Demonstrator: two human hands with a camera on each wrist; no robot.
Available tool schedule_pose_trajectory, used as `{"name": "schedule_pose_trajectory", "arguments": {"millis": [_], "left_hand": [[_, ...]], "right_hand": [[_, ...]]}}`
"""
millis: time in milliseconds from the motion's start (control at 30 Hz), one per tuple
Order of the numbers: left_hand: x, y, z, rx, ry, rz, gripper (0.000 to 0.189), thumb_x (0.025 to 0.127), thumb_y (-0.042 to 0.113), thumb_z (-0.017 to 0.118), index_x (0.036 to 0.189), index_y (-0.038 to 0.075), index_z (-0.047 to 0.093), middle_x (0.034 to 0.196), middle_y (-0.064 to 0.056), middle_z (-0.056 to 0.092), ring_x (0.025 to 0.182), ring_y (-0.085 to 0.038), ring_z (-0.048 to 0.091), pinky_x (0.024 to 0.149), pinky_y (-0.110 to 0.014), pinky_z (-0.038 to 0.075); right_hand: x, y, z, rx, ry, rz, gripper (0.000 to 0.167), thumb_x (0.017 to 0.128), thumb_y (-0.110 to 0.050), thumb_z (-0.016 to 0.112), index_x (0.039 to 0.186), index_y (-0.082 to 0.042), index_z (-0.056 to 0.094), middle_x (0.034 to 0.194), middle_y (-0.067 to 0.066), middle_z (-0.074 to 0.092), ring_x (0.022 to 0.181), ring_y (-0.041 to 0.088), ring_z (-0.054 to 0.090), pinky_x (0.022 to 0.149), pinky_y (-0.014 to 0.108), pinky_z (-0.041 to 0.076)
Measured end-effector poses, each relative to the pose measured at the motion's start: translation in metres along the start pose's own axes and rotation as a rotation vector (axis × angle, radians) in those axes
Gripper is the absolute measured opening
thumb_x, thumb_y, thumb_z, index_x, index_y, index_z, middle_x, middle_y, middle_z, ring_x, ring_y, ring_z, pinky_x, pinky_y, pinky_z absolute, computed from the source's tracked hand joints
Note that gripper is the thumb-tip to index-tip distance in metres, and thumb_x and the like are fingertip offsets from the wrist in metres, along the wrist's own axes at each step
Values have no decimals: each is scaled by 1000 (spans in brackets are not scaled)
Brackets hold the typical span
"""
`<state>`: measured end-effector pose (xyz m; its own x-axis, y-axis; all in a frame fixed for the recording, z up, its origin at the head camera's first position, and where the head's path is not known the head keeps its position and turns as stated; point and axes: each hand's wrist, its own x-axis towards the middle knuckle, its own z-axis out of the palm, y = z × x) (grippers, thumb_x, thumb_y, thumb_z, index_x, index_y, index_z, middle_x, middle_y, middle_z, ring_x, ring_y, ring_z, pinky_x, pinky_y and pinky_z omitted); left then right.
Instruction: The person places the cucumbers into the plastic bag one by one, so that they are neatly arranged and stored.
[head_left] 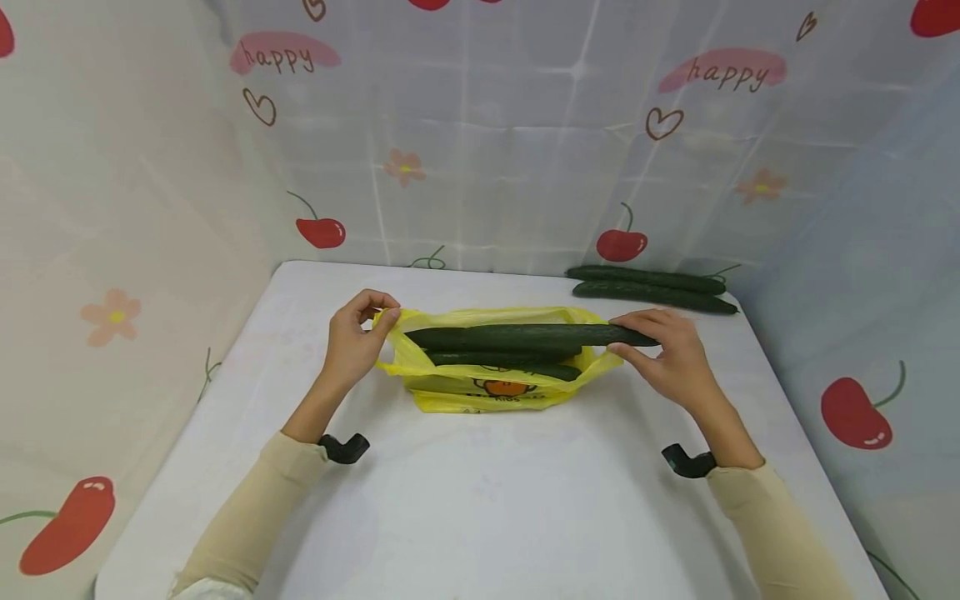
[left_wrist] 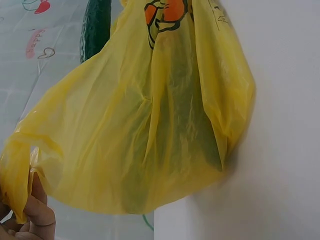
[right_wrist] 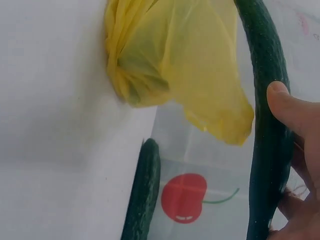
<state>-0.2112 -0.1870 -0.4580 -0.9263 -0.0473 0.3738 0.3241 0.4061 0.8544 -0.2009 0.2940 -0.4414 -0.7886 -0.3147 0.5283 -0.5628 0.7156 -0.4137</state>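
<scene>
A yellow plastic bag [head_left: 491,400] with an orange cartoon print lies on the table, its mouth spread. My left hand [head_left: 356,337] pinches the bag's left edge between thumb and fingers; the left wrist view shows the bunched yellow film [left_wrist: 16,175] in the fingers. With thumb and fingers my right hand [head_left: 672,357] grips the right end of a long dark green cucumber [head_left: 525,336]. Its left end reaches into the bag's opening, and the right part sticks out past the rim. Below it, more cucumbers [head_left: 506,358] lie inside the bag, partly hidden by the film.
Two more cucumbers [head_left: 652,295] lie side by side at the table's back right corner, just beyond my right hand. The white table [head_left: 495,508] is bordered by hanging curtains [head_left: 510,167] printed with cherries. Black wrist cameras [head_left: 345,448] sit on both wrists.
</scene>
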Motion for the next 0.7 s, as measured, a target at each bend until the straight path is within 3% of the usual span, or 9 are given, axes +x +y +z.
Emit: {"name": "schedule_pose_trajectory", "arguments": {"millis": [300,567,700], "left_hand": [[0,2,1,8,9,-21,12,105,13,70,113,4,71,112,-16,72,102,-10,61,68,-13,45],[-7,31,-4,-29,4,-24,12,105,8,69,111,-2,70,109,-20,71,95,-7,61,64,-13,44],[-7,34,-5,-31,2,-15,13,105,10,69,112,-1,70,110,-20,71,95,-6,61,64,-13,44]], "right_hand": [[10,-21,20,-80,-58,-28,43,84,-22,93,123,-11,79,122,16,78,114,37,65,98,65,41],[16,-35,44,-74,-90,-33,41,88,-30,90,124,-14,80,119,9,79,109,31,66,89,55,44],[18,-42,54,-83,-87,-36,41,88,-32,90,124,-15,80,119,8,80,108,31,67,91,57,46]]}}
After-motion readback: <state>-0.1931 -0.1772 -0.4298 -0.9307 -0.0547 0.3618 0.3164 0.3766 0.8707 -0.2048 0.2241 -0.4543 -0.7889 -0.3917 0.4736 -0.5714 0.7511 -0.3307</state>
